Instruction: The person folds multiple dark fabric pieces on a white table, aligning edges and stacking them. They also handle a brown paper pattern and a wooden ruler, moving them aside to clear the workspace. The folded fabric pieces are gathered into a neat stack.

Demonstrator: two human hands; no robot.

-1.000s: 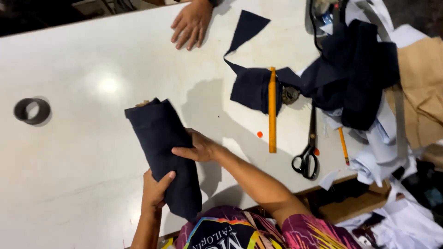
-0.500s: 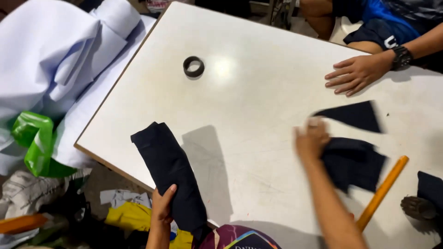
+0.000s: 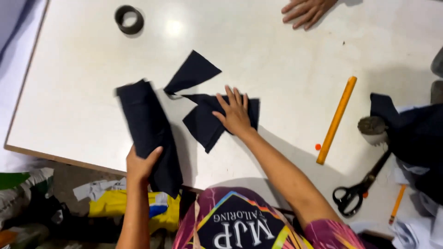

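Note:
My left hand [image 3: 140, 163] grips a folded strip of dark navy cloth [image 3: 146, 124] by its near end, at the table's front edge; the strip is blurred. My right hand [image 3: 234, 113] lies flat, fingers spread, on a smaller pile of dark navy cloth pieces [image 3: 203, 122] in the middle of the white table [image 3: 277, 55]. A pointed triangular scrap [image 3: 191, 72] of the same cloth sticks out behind that pile.
A dark tape roll [image 3: 129, 19] sits at the back left. An orange ruler [image 3: 337, 119], black scissors [image 3: 357, 191], a pencil [image 3: 397, 203] and more dark cloth [image 3: 415, 133] lie to the right. Another person's hand [image 3: 307, 8] rests at the far edge. Bags lie on the floor at left.
My right hand has drawn the small navy pieces leftward toward the folded strip. My left hand keeps its hold on the strip, which has shifted on the table.

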